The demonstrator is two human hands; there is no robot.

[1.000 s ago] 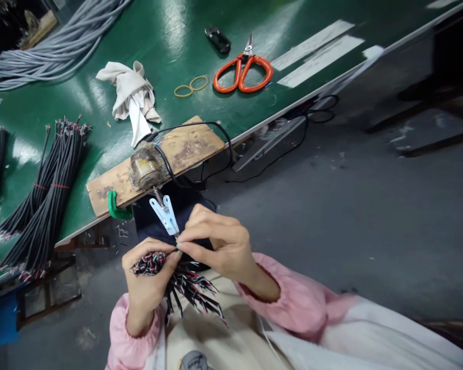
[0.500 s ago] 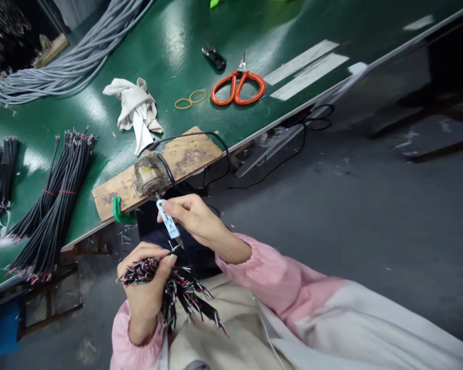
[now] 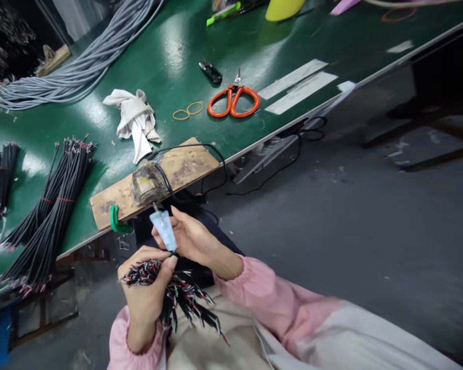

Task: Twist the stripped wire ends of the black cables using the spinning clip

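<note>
A bundle of black cables with red and white wire ends is gripped in my left hand, thumb and forefinger pinched around one cable at its top. Just above that pinch is a light blue tapered tool, blurred, on the shaft of a small motor. My right hand is beside the tool, its thumb raised and fingers partly behind it. Whether those fingers touch the tool or a wire is unclear. The motor is fixed on a wooden board at the table edge.
On the green table lie orange-handled scissors, a small black cutter, rubber bands, a white cloth, black cable bundles and grey cables. A green clamp holds the board.
My right thumb has come off the blue tool, and the hand has shifted slightly down. The tool looks wider and blurred, and its dark tip no longer shows. The view has shifted slightly.
</note>
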